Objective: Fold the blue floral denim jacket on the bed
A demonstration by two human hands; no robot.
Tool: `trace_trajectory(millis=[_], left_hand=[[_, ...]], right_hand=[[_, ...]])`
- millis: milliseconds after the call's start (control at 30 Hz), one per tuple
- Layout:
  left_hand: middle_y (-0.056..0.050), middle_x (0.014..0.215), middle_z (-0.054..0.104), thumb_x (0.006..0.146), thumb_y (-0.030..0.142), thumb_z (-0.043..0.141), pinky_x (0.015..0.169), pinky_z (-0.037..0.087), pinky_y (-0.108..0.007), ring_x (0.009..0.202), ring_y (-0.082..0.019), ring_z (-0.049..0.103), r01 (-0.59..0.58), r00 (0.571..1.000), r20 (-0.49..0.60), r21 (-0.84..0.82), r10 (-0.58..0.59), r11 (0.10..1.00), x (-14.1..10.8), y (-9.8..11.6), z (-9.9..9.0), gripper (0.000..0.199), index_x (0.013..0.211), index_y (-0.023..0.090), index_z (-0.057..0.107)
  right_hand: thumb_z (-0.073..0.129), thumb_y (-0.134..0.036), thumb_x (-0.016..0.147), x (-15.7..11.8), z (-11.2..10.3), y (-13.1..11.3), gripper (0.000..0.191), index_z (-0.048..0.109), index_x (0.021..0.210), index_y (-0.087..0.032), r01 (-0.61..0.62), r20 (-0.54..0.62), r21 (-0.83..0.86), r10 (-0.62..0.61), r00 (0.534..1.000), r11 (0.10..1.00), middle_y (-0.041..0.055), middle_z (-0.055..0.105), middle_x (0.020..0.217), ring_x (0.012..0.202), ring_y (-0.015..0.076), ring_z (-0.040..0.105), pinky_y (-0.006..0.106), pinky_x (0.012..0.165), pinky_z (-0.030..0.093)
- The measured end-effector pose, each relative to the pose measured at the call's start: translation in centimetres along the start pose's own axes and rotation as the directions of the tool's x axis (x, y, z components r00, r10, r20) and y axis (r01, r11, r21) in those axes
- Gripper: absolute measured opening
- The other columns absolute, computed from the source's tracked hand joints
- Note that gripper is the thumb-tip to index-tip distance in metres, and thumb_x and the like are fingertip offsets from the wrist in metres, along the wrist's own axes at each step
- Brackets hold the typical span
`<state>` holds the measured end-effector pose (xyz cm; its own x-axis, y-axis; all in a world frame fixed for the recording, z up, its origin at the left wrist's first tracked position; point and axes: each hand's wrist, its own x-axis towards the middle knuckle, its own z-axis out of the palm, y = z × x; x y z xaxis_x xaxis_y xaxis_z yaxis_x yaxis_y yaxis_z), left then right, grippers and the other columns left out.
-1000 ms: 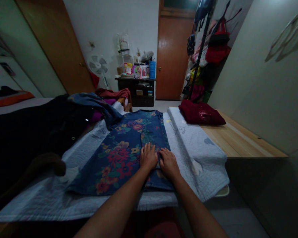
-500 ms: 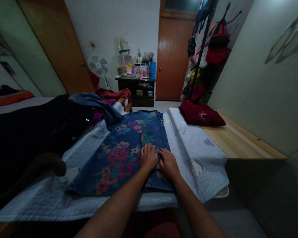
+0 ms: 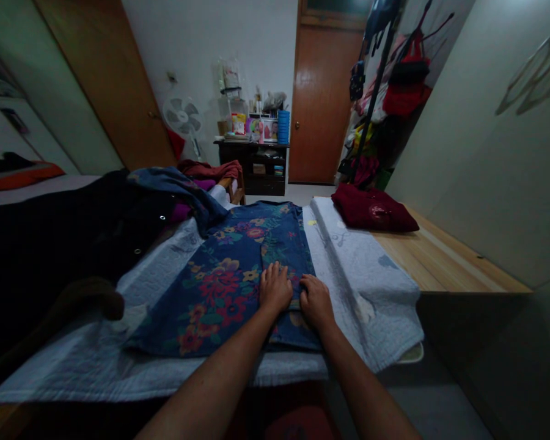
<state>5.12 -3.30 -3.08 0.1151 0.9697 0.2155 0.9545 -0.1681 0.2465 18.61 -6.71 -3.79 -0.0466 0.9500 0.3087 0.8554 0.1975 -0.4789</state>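
Note:
A dark blue floral garment point(image 3: 238, 275) lies spread on the bed, with a folded-over panel along its right side; its exact kind is hard to tell. My left hand point(image 3: 275, 287) rests palm down on that panel, fingers stretched forward. At the garment's right edge is my right hand point(image 3: 317, 302), its fingers loosely bent and touching the cloth, with no fabric visibly gripped. Beneath everything is a pale grey-blue quilted cover point(image 3: 352, 275).
A folded maroon garment point(image 3: 373, 209) sits on a wooden board point(image 3: 407, 260) at the right. Dark clothing point(image 3: 73, 238) with metal eyelets and a blue patterned cloth point(image 3: 174, 189) are heaped to the left. Farther back stand a fan point(image 3: 183, 116), a dark cabinet point(image 3: 252, 168) and a door point(image 3: 318, 104).
My right hand has slid slightly right, to the garment's edge, and its fingers are more bent. My left hand stays almost in place on the folded panel.

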Motion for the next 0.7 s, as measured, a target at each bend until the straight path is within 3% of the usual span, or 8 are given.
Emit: trace_trajectory(millis=[267, 400, 533, 700], left_hand=[[-0.013, 0.149, 0.045, 0.09, 0.029, 0.047, 0.116, 0.026, -0.046, 0.139, -0.028, 0.037, -0.001, 1.0, 0.001, 0.01, 0.001, 1.0, -0.01, -0.08, 0.19, 0.048, 0.137, 0.018, 0.053], [-0.012, 0.149, 0.045, 0.091, 0.03, 0.046, 0.116, 0.025, -0.045, 0.14, -0.027, 0.036, -0.004, 1.0, 0.005, 0.012, 0.004, 1.0, -0.06, -0.08, 0.1, 0.049, 0.137, 0.018, 0.052], [-0.013, 0.149, 0.045, 0.091, 0.029, 0.046, 0.116, 0.026, -0.045, 0.139, -0.028, 0.037, -0.005, 1.0, 0.006, 0.011, 0.005, 1.0, -0.05, -0.05, 0.0, 0.048, 0.136, 0.018, 0.053], [-0.013, 0.149, 0.045, 0.09, 0.029, 0.046, 0.115, 0.026, -0.045, 0.139, -0.028, 0.037, -0.003, 1.0, -0.007, 0.011, 0.004, 1.0, -0.04, -0.08, 0.09, 0.047, 0.136, 0.019, 0.053]], right_hand=[[0.045, -0.006, 0.075, 0.09, -0.11, 0.09, 0.036, 0.068, 0.101, -0.017, -0.055, -0.076, 0.01, 0.055, 0.996, 0.998, 0.0099, 0.067, 0.119, 0.116, 0.021, 0.056, 0.034, 0.105, 0.036], [0.046, -0.007, 0.076, 0.03, -0.19, -0.03, 0.034, 0.068, 0.1, -0.015, -0.019, -0.108, 0.015, 0.021, 0.994, 1.0, 0.0113, 0.067, 0.118, 0.115, 0.0225, 0.056, 0.036, 0.104, 0.036], [0.046, -0.006, 0.075, -0.1, -0.22, -0.1, 0.035, 0.068, 0.1, -0.017, 0.091, -0.109, 0.054, -0.085, 0.99, 0.994, 0.0093, 0.067, 0.12, 0.116, 0.0214, 0.056, 0.036, 0.106, 0.034], [0.044, -0.005, 0.073, -0.18, -0.45, -0.3, 0.034, 0.068, 0.093, -0.018, 0.136, -0.069, 0.08, -0.13, 0.989, 0.988, 0.0067, 0.071, 0.104, 0.104, 0.0201, 0.06, 0.033, 0.099, 0.037]])
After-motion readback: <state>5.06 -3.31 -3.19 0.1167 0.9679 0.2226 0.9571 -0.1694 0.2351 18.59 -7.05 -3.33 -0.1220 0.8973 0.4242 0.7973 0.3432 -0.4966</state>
